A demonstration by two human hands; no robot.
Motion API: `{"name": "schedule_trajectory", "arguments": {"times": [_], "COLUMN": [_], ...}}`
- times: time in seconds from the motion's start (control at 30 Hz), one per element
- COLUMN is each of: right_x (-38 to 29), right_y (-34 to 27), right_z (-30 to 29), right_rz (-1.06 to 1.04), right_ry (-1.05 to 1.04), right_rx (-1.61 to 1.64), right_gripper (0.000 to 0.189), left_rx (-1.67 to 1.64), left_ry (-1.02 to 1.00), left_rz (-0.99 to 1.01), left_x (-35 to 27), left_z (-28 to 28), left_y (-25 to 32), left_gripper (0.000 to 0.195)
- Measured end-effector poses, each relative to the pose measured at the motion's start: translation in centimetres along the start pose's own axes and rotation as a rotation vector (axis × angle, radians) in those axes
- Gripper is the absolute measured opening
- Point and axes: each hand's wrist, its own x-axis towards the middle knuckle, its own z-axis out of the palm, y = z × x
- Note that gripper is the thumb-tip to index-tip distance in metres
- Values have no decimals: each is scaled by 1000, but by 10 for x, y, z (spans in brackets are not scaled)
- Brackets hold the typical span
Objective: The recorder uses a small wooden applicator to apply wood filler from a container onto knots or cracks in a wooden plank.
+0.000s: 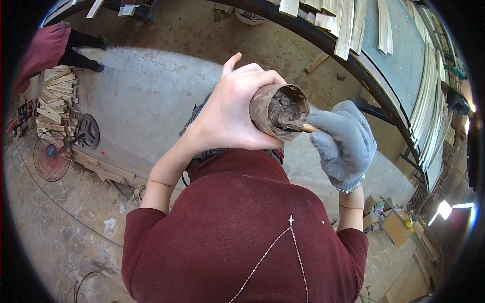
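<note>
My bare left hand [235, 110] grips a round, dirt-smeared container [261, 110] from its far side and below, with its mouth tilted to the right. Thick brown paste [285, 108] coats the inside and fills its lower part. On my right hand [343, 142] is a grey knitted glove. Its thumb and fingers pinch the light wooden handle of a small tool [308, 128], whose paste-covered end rests inside the container's mouth, near the lower rim. The exact kind of tool is hidden by the paste.
Wooden slats [344, 30] lie on a large metal-edged table [403, 45] at upper right. A person [49, 53] stands at upper left beside stacked wood pieces [58, 102]. A standing fan [52, 151] is at left. Cardboard [396, 229] and scraps lie at lower right.
</note>
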Motion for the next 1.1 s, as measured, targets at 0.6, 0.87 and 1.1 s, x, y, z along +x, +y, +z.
{"name": "schedule_trajectory", "arguments": {"times": [0.6,0.87,1.1], "right_x": [34,46,58], "right_y": [-26,-38,-26], "right_z": [-42,-37,-42], "right_rz": [140,78,-420], "right_ry": [-222,-420,-408], "right_rx": [136,-257,-407], "right_gripper": [24,28,40], "left_rx": [-804,-633,-1060], "left_ry": [-107,-7,-31], "left_rz": [-59,95,-186], "left_x": [-13,-13,-23], "left_z": [-1,-11,-5], "left_y": [-7,-13,-13], "left_gripper": [66,62,85]}}
